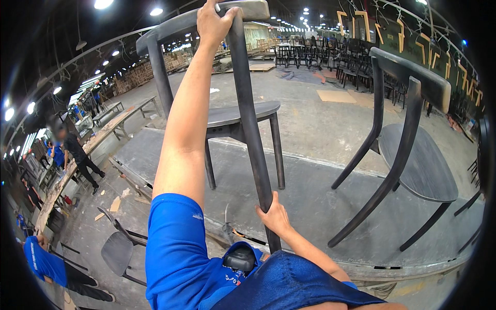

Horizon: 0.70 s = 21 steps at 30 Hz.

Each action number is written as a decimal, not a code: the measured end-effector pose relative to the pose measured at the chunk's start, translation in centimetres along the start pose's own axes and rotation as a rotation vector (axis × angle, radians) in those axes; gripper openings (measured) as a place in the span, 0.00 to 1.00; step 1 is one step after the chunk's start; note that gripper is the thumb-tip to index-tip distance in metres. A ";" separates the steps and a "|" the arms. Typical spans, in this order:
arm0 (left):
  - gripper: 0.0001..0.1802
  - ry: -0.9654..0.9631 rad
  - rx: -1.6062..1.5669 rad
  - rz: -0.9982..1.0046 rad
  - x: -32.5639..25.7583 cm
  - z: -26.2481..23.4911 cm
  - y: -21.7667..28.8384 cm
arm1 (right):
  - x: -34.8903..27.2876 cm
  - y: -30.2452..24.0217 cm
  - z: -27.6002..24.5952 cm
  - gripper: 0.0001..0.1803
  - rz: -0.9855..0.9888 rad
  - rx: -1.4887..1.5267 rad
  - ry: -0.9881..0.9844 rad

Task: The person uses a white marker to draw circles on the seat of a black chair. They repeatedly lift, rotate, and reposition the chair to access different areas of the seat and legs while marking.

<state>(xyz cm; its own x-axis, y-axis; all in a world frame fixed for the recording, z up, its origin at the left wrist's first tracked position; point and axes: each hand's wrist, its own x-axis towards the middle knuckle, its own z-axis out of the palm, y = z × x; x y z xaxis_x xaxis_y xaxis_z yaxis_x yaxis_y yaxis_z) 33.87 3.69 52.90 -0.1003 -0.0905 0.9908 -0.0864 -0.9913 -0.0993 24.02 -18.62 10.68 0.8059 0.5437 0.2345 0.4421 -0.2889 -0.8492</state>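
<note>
A black wooden chair with a curved backrest and a rounded seat (247, 98) stands at a worker's grasp on a long, dark grey, flat surface (310, 217), its two front legs down between the far and near edges. The left hand (212, 25) clasps the top of the backrest, thumb beside the rear post; the right hand (275, 216) wraps that post low down, near the surface's near edge. The post's foot is hidden behind the worker's blue clothing.

Toward the surface's right end, well apart, a matching black wooden chair with a paler backrest edge (421, 165) stands upright. On the floor off the left end sits another black chair with a round seat (117, 253), near a person in a blue shirt (45, 261). Beyond, a person in dark clothes (80, 155) stands beside a long wooden bench (111, 126). Rows of black chairs (356, 70) fill the background floor, past flat brown cardboard sheets (336, 96).
</note>
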 end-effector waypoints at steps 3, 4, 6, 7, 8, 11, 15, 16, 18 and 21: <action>0.21 0.033 -0.060 -0.070 0.2 0.7 -0.8 | -0.4 0.4 0.2 0.33 0.021 -0.016 -0.026; 0.20 0.047 -0.126 -0.101 0.1 0.7 -1.0 | -0.4 0.5 0.2 0.33 0.013 -0.009 -0.018; 0.29 -0.032 -0.162 -0.074 0.3 0.3 -1.3 | -0.4 0.7 0.3 0.33 0.016 -0.007 -0.015; 0.30 -0.067 -0.174 -0.055 0.5 0.0 -1.4 | -0.3 0.7 0.4 0.33 0.016 -0.008 -0.013; 0.31 -0.101 -0.186 -0.036 0.6 -0.3 -1.4 | -0.2 0.7 0.5 0.32 0.010 -0.012 -0.007; 0.37 -0.172 -0.121 -0.089 1.2 -0.7 -1.1 | -0.3 0.8 0.7 0.30 -0.017 -0.013 0.021; 0.36 -0.082 -0.243 -0.121 1.5 -0.3 -1.1 | -0.7 0.9 0.8 0.33 -0.019 -0.009 0.009; 0.36 -0.096 -0.283 -0.153 1.6 -0.1 -1.4 | -0.7 1.0 0.8 0.33 -0.012 -0.016 0.010; 0.29 -0.045 -0.146 -0.098 1.7 0.4 -2.1 | -0.6 0.9 0.9 0.33 -0.003 -0.025 0.015; 0.21 0.008 -0.242 -0.079 1.8 0.7 -3.4 | 0.0 0.6 0.9 0.35 0.007 -0.028 -0.015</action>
<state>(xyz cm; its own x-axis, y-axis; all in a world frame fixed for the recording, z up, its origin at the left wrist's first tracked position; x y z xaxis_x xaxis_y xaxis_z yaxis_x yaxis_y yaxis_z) 34.69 6.83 55.12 -0.0912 -0.0119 0.9958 -0.3293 -0.9433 -0.0414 23.90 -18.07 9.75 0.8030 0.5532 0.2216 0.4476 -0.3143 -0.8372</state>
